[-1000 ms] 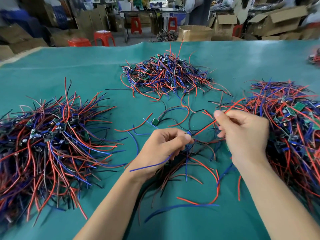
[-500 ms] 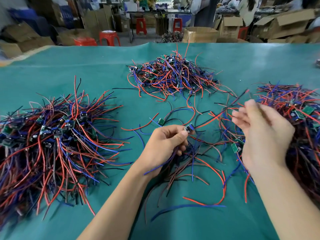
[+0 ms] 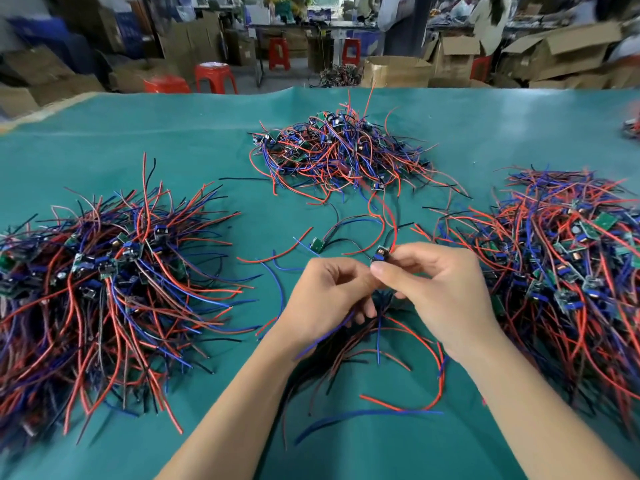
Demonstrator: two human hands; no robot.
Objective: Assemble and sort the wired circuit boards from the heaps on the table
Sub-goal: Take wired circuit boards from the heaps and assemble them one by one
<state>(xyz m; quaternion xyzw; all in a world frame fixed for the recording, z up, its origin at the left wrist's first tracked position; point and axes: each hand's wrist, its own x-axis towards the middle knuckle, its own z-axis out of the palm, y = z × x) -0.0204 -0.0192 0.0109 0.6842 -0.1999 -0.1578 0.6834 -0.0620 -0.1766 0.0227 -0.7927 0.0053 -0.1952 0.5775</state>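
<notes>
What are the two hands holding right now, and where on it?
Both hold one small circuit board: the right hand pinches its lower edge, and the left hand grips its wires just below.

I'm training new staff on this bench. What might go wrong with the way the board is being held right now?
1. The small board is only pinched at fingertip level between the left hand and right hand, so it may slip.
2. Its wires hang into loose strands on the green mat and could snag.
3. The right heap lies close; stray leads might tangle.
</notes>
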